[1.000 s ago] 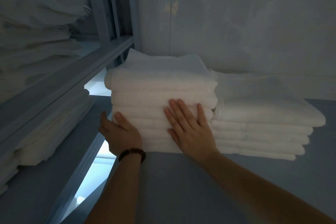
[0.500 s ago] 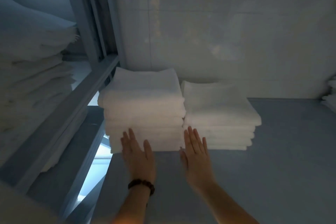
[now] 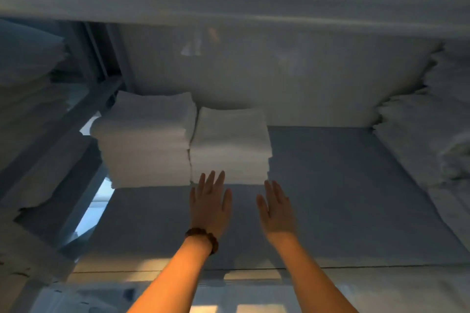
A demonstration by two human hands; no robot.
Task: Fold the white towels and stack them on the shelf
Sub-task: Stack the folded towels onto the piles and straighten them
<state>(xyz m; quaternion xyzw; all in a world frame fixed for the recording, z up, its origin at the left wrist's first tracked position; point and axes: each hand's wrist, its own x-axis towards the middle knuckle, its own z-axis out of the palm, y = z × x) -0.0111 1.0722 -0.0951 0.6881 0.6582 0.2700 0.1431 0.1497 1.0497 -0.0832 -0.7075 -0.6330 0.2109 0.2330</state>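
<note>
At the back left corner of the flat grey-blue shelf [image 3: 343, 198], two stacks of folded white terry towels stand side by side. The taller left stack of folded white towels [image 3: 147, 140] sits against the grey metal upright post [image 3: 101, 63] at the shelf's left edge, and the shorter right stack of folded white towels [image 3: 230, 145] touches it along one seam, both close to the pale back wall [image 3: 292, 79]. Their front faces look fairly even, so the stacking of these towels appears done and only squaring up seems to be in hand. More rumpled white linen [image 3: 432, 140] is piled along the right edge of the shelf, and whether it belongs to the task cannot be told. No unfolded towel is visible near the front edge, so how many towels remain is unknown.

Both hands are empty, flat and spread, palms down toward the shelf. The left hand [image 3: 209, 206], with a dark beaded bracelet [image 3: 203, 239] on its wrist, reaches to the lower front of the right stack, its fingertips [image 3: 211, 178] at or just short of the towel edge; contact cannot be confirmed. The right hand [image 3: 276, 211] hovers just beside the right stack's front right corner, slightly apart from it, over bare shelf. The middle and right front of the shelf lie open for further stacks.
</note>
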